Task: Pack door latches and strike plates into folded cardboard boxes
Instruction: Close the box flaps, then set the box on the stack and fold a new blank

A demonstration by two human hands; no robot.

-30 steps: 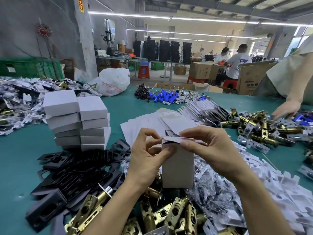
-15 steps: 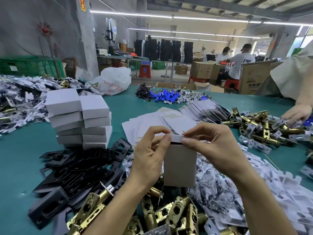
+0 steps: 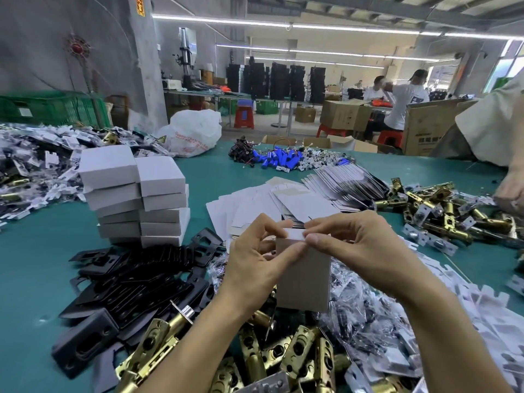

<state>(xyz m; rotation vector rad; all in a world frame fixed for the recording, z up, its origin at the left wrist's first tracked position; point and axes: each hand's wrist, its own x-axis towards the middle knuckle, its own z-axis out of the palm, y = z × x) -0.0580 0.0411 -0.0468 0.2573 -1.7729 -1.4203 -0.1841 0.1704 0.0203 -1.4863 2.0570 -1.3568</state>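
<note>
Both hands meet at the top of an upright box [image 3: 303,276] held above the latches [image 3: 286,355]; left hand [image 3: 252,262] pinches its upper left corner, right hand [image 3: 354,248] presses the flap with curled fingers

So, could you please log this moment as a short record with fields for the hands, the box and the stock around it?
left hand: pinches the box near its top
right hand: pinches the top flap
box: upright, held above the latches
latches: brass, heaped nearest the camera
strike plates: black, heaped left of the hands
finished boxes: two stacks, far left
flat blanks: fanned behind the box
</note>
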